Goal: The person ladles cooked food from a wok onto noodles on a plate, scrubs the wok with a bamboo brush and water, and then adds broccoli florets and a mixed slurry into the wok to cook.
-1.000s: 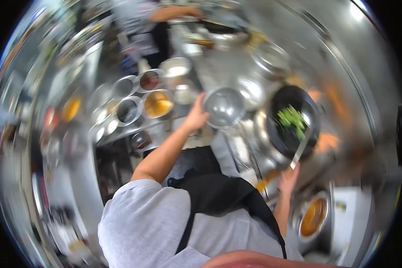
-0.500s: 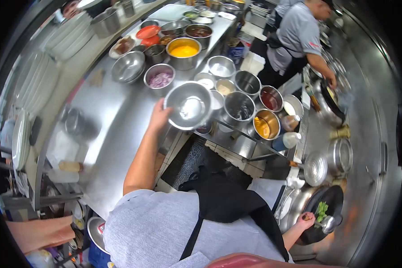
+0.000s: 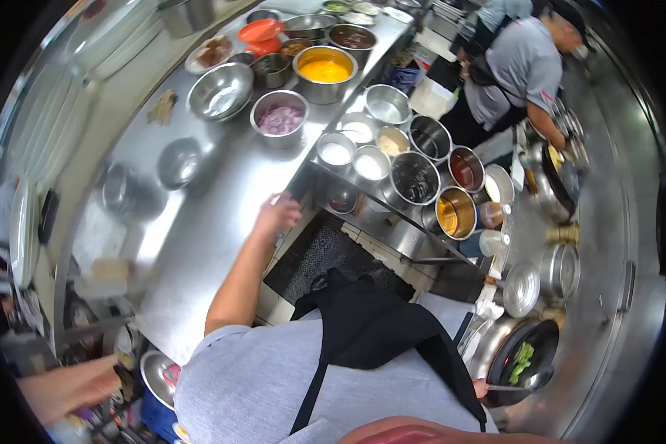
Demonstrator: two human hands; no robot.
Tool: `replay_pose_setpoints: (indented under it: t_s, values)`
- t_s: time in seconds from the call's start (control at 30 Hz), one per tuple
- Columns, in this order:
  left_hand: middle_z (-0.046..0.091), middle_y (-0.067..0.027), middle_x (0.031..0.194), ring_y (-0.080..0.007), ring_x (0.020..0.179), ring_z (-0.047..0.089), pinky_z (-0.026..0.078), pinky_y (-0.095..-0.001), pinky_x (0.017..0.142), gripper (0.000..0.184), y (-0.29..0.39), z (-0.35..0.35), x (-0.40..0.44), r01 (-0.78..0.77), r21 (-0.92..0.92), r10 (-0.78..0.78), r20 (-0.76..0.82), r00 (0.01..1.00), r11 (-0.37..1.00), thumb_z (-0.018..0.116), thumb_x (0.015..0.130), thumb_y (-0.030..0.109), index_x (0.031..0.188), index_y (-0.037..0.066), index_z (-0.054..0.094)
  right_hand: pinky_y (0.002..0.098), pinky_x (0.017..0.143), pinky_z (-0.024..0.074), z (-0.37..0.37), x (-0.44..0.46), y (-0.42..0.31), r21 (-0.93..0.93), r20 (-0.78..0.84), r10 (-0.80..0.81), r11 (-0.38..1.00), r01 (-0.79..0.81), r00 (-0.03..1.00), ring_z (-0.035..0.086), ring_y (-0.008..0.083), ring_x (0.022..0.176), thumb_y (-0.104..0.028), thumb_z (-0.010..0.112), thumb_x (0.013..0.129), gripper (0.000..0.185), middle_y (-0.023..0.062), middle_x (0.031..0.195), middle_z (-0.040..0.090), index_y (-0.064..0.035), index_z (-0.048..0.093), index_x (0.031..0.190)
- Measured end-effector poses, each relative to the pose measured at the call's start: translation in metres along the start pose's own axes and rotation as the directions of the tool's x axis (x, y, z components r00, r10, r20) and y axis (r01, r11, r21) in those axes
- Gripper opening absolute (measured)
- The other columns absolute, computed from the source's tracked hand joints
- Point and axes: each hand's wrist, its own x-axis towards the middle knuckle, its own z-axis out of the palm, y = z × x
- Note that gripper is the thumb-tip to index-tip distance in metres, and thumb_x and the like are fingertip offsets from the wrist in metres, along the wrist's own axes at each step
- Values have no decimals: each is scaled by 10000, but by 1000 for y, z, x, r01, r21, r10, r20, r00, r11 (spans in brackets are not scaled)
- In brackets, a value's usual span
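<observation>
My left hand [image 3: 277, 213] is over the near edge of the steel counter [image 3: 200, 251], empty, with its fingers loosely apart. To its left, a metal bowl [image 3: 179, 163] rests on the counter beside a clear container [image 3: 123, 189]. My right hand [image 3: 481, 388], mostly hidden by my body, grips the handle of a ladle [image 3: 538, 379]. The ladle's head is at the rim of a dark wok [image 3: 503, 370], in which green leafy vegetables [image 3: 522, 361] lie.
Pots of sauces and white powders [image 3: 370, 161] stand ahead. A bowl of sliced onions [image 3: 280, 118] and a pot of yellow liquid [image 3: 325, 70] sit behind. A co-worker [image 3: 518, 74] handles a pan [image 3: 551, 181] at the right. A black mat [image 3: 340, 259] covers the floor.
The metal bowl has left my left hand and now lies on the counter to the left. My right hand has drawn back toward my body with the ladle.
</observation>
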Motion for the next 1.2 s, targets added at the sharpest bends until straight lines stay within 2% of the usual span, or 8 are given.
replay_pose_setpoints:
  t_s: [0.23, 0.43, 0.53, 0.7, 0.87, 1.07, 1.17, 1.2]
  values:
    - [583, -119, 1204, -173, 969, 625, 500, -281, 717, 499, -94, 162, -25, -122, 318, -126, 658, 742, 940, 533, 912, 63, 1386, 121, 387, 382, 744, 466, -75, -39, 49, -227, -153, 11, 973, -46, 988, 551, 264, 865, -104, 588, 794, 401, 141, 985, 543, -106, 381, 1137]
    - [576, -118, 1221, -194, 999, 623, 497, -273, 773, 463, -44, 291, -72, -240, 404, -287, 868, 406, 883, 526, 907, 34, 1355, 66, 412, 415, 892, 484, -93, -14, 54, -551, -348, -96, 826, -121, 933, 588, 318, 1056, -137, 631, 795, 581, 202, 1142, 596, -92, 386, 1320]
    - [585, -125, 1189, -200, 985, 626, 503, -281, 775, 436, -33, 362, -79, -302, 341, -247, 919, 308, 890, 523, 915, 43, 1339, 47, 420, 293, 386, 401, -33, -7, -32, -36, -216, -58, 998, 51, 975, 495, 156, 515, -35, 568, 798, 556, 73, 765, 511, -114, 375, 1313]
    - [592, -126, 1168, -205, 974, 624, 505, -288, 783, 409, -38, 497, -110, -390, 276, -211, 957, 201, 879, 527, 927, 57, 1325, 41, 430, 268, 396, 389, 67, 67, -157, 168, 44, -119, 980, 110, 992, 465, 110, 503, -71, 583, 851, 618, 46, 796, 494, -147, 263, 1375]
    - [605, -111, 1149, -187, 968, 626, 498, -288, 803, 350, -75, 612, -164, -473, 238, -259, 966, 22, 848, 512, 936, 30, 1283, 27, 467, 309, 396, 417, 140, 195, -242, 391, 278, -1, 913, -112, 961, 500, 151, 520, 15, 547, 806, 578, 81, 788, 500, -111, 347, 1333]
    - [609, -111, 1141, -189, 952, 628, 494, -289, 808, 342, -99, 655, -175, -472, 330, -316, 942, 112, 817, 535, 945, 96, 1273, 20, 473, 342, 339, 324, 242, 355, -218, -246, 257, -133, 949, 197, 957, 447, 183, 437, 9, 469, 801, 842, 160, 795, 562, -141, 39, 1508]
    - [609, -109, 1139, -179, 955, 626, 491, -281, 797, 331, -103, 658, -164, -511, 393, -349, 919, 185, 764, 530, 941, 75, 1265, 29, 480, 327, 361, 348, 266, 355, -261, 30, 331, 32, 999, -45, 943, 437, 182, 420, 5, 473, 794, 642, 153, 735, 559, -43, 315, 1415]
    - [609, -109, 1141, -176, 959, 625, 491, -278, 795, 332, -107, 658, -161, -503, 436, -389, 899, 202, 746, 526, 937, 62, 1265, 33, 481, 324, 376, 377, 265, 364, -272, 272, 471, 126, 921, -279, 873, 442, 185, 432, 25, 482, 768, 417, 127, 677, 503, -20, 410, 1177]
